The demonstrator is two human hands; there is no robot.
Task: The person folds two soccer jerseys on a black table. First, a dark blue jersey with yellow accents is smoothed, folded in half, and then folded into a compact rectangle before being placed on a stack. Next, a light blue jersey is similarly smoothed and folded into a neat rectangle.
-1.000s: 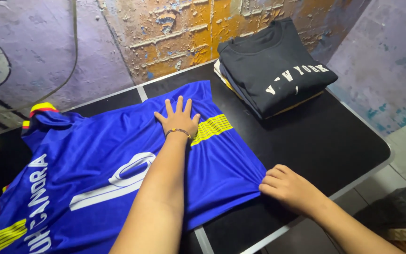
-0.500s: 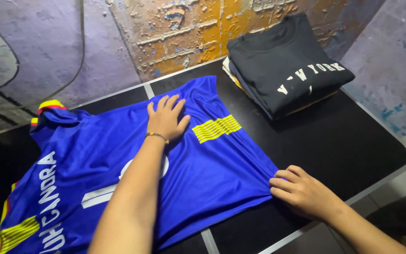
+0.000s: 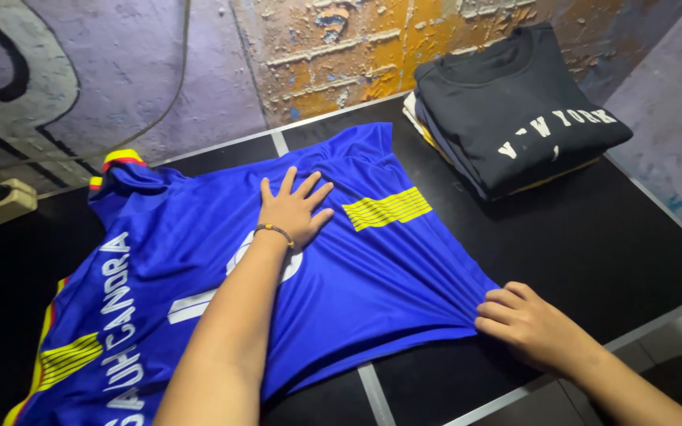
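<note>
Blue jersey hem cut off at bottom-left edge, right hand fingertips hidden under cloth

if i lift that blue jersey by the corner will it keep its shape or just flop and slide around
The blue jersey will probably flop: it bunches into creases where the right hand pinches its corner. Its sheen suggests a slick fabric that may slide on the smooth black table, which may be why the left hand presses it flat. It looks thin, so likely light.

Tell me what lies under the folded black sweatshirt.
Under the folded black sweatshirt with white lettering lie more folded garments, showing only dark, white and yellowish edges, on the black table. Their faces are covered.
</note>
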